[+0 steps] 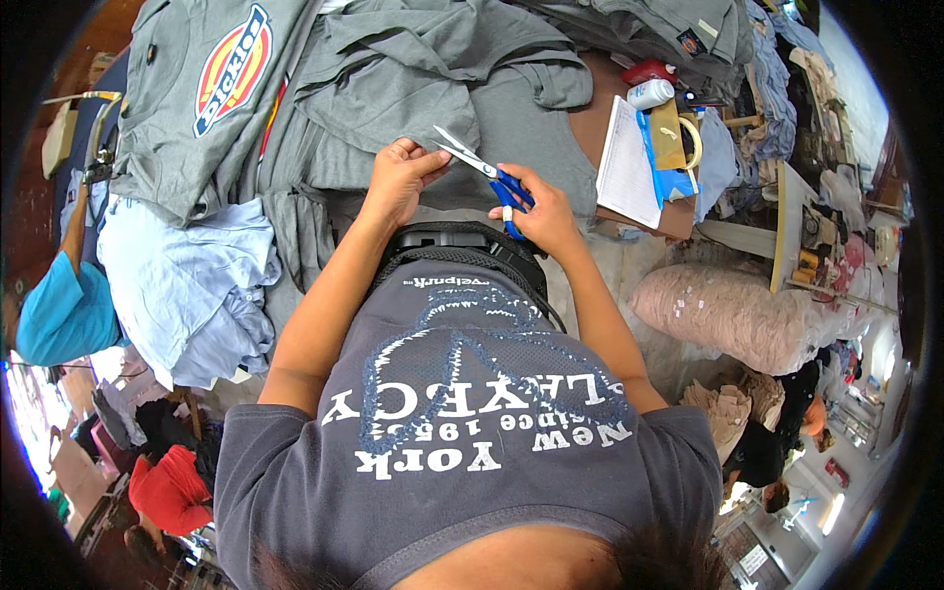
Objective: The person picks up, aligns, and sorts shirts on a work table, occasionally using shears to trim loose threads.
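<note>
The grey cloth (383,59) is bright, with soft shadows in its folds. White glare shows lower left; a lamp (833,513) glows lower right. Things near the black rim bend and seem a bit blurry.

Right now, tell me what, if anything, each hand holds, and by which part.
The right hand holds the scissors by their blue handles. The left hand has its fingertips close to the blades; whether they pinch anything cannot be told.
</note>
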`<state>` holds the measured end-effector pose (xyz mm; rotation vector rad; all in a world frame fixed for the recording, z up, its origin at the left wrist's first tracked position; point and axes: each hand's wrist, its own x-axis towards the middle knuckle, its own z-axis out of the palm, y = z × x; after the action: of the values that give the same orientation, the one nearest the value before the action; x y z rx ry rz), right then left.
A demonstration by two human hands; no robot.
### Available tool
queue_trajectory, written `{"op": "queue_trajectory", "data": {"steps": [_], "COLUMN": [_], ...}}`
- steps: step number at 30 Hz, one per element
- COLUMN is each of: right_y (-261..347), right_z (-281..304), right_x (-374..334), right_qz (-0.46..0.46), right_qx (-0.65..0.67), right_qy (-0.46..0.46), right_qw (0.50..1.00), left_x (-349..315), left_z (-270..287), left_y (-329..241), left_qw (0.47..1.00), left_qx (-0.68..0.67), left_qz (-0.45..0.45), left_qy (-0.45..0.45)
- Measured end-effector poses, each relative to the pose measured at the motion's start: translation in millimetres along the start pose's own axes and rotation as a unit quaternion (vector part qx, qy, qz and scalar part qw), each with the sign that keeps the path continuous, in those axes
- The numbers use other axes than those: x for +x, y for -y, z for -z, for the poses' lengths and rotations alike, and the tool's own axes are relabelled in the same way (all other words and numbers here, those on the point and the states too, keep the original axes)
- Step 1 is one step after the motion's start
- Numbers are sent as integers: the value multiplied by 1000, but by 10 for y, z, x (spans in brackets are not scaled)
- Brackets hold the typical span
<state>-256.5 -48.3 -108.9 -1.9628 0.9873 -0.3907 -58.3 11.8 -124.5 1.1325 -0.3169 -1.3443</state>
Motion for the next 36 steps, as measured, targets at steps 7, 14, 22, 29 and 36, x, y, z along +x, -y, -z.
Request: {"op": "queue_trajectory", "data": {"steps": [7, 14, 22, 29, 36], "right_y": [-213, -28, -25, 51, 96], "right_z": [-30, -59, -20, -32, -51], "right_x": [-71, 35, 75, 81, 186], "right_qz": [-40, -10, -32, -53, -3], "right_qx": [83, 2, 0, -7, -17], "right_qy": [11, -19, 16, 14, 7], "right_qw": [996, 1000, 999, 998, 1000], "left_x": [42, 77, 24, 31, 14], "left_z": [15, 53, -8, 22, 1], "left_y": [-15, 50, -23, 11, 4], "left_qw": [999, 999, 999, 999, 999], "left_qx": [-16, -28, -43, -36, -30], "left_qz": [4, -6, -7, -15, -23], "left_qy": [-34, -20, -9, -8, -10]}}
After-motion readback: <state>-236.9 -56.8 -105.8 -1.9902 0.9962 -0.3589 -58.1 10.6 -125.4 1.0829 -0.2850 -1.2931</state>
